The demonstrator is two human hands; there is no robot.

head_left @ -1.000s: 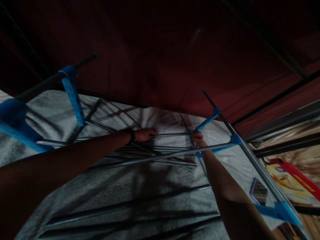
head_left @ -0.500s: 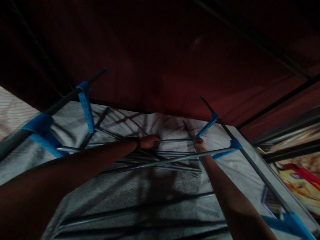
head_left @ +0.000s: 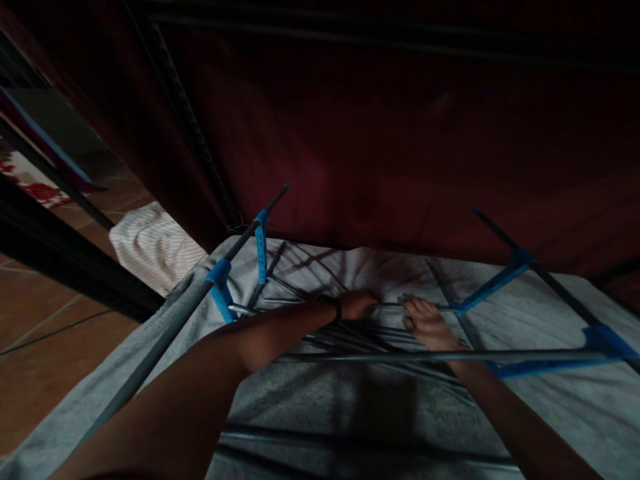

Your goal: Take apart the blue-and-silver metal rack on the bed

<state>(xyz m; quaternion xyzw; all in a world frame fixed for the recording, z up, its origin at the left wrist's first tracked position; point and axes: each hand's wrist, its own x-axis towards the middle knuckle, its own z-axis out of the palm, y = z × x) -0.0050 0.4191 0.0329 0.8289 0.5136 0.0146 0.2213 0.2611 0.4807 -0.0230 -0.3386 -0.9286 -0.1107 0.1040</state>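
1. Red wall stands at twelve o'clock, dark and plain. Grey cloth lies under the work, down to six.
2. Look at four o'clock for the thin rod. It lies nearly level, and one end seems to meet the blue arm at three. I cannot tell if it sits inside.
3. Left hand, at five, looks closed around the rod. That is a good way to keep it from rolling.
4. Right hand, at four, has its fingers bent over the rod, near the blue arm. I cannot tell how hard it squeezes. There is a small gap between the two hands.
5. Keep the rod in a straight line with the spot it meets. A tilted rod could get stuck, I think.
6. Push softly along the rod, not sideways, so the blue arm does not bend.
7. Mind the long bar. It crosses over the right wrist, so lifting that arm fast could bump it.
8. Loose rods lie at six. Leave them flat so nothing snags.
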